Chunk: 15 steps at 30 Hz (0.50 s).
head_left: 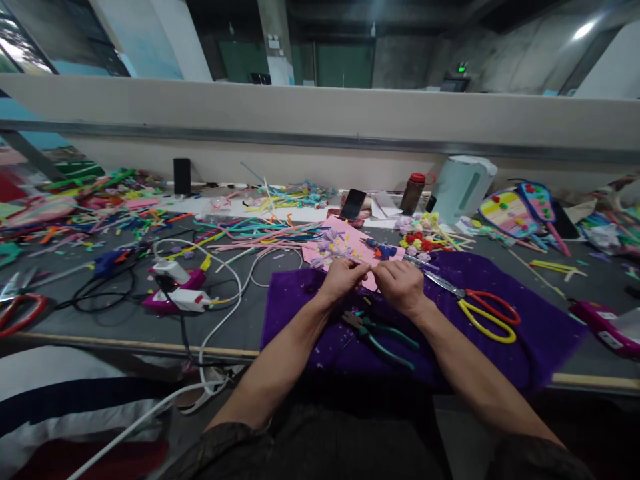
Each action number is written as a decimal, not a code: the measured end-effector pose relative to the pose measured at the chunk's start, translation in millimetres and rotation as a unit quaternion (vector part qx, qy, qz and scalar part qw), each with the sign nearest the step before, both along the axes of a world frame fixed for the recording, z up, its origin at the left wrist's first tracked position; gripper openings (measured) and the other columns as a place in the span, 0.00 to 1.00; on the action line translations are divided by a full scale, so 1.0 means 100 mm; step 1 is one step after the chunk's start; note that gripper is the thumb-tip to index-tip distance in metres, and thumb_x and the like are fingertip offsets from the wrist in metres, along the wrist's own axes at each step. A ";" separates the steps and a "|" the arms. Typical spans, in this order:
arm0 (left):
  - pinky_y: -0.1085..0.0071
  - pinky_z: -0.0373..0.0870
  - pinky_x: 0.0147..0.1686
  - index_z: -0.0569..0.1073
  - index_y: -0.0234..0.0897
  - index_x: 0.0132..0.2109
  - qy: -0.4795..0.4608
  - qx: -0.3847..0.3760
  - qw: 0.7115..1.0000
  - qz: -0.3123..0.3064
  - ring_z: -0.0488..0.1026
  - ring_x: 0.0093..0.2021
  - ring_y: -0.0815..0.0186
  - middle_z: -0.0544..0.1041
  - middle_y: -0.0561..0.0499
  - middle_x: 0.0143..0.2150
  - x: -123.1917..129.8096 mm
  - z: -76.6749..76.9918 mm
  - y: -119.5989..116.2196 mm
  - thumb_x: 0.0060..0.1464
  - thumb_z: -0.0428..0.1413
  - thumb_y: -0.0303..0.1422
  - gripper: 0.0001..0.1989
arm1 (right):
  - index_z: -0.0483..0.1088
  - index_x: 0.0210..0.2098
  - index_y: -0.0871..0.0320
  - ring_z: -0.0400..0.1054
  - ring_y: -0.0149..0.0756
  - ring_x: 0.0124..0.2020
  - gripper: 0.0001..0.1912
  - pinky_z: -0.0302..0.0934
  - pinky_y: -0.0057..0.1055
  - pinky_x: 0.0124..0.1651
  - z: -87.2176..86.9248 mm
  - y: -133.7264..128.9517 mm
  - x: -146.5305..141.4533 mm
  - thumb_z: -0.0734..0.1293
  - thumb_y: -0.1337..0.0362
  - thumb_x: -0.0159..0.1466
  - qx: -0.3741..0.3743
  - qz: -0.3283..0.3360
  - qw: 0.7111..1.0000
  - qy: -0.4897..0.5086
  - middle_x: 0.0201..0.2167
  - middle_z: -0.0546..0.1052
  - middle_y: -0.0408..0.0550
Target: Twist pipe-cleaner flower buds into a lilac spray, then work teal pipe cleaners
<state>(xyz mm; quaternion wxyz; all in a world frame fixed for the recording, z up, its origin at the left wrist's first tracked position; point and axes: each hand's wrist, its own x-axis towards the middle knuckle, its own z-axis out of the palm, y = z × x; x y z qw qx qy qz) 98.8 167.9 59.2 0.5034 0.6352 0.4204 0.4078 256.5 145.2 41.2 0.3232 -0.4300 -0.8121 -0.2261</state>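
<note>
My left hand [345, 279] and my right hand [400, 283] meet over a purple cloth [290, 300], fingers pinched together. Whatever lies between the fingertips is too small to make out. Behind them is a pink sheet [345, 233] bearing lilac and yellow fuzzy pieces [335, 248]. Just below the hands, green-handled pliers [385, 337] rest on the cloth. Scissors with red and yellow handles [487, 313] lie to the right of my right hand, blades toward it. A blue tool [383, 251] sits behind the hands.
Power strips [175, 293] with looping cables sit left, another [607, 327] right. Colored stems [270, 233] spread across the table [240, 333]. At the back are a phone [353, 204], a brown bottle [414, 195] and a pale green kettle [465, 189]. Red-handled scissors [23, 310] lie far left.
</note>
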 end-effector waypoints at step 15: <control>0.77 0.62 0.25 0.73 0.30 0.29 0.029 0.076 0.993 -0.081 0.67 0.25 0.72 0.72 0.49 0.27 -0.03 0.08 -0.07 0.47 0.52 0.38 0.14 | 0.71 0.27 0.61 0.66 0.32 0.27 0.12 0.59 0.28 0.31 0.15 0.09 0.17 0.63 0.57 0.54 -0.528 0.203 0.732 0.379 0.24 0.74 0.46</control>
